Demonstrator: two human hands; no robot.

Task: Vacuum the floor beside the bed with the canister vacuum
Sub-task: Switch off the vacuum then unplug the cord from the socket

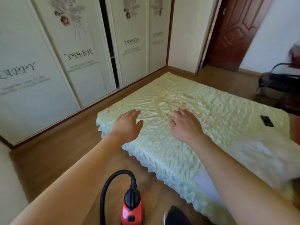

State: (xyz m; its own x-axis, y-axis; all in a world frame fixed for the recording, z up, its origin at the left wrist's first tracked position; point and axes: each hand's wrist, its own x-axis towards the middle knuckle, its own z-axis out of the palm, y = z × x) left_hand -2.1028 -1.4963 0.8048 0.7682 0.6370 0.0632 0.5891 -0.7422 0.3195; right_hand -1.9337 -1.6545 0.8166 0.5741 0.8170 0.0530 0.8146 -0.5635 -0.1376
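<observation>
While the canister vacuum (132, 207) is sitting at the bottom centre of the frame on the wooden floor (56, 151), both hands are reaching well above it and holding nothing. The red body is lying with its long axis running up the frame, roughly along the frilled edge of the bed (170, 159), and its black hose (110, 181) is arching up, over to the left and down off the bottom edge. The wand and nozzle are out of view. A dark shoe (175, 215) is standing just right of the vacuum. Moving up, the left hand (128, 124) and right hand (185, 124) are stretching palm-down over the pale green cover, fingers spread and loose; whether they are touching the fabric, I cannot tell. The left forearm is passing nearer the hose, so I'm judging that hand better placed for reaching down and back. A dark phone-like object (267, 121) is lying at the right on the bed. Further off, wardrobe doors (81, 54) are lining the left, squeezing the floor strip narrow, and a brown door (235, 30) is standing at the upper right.
</observation>
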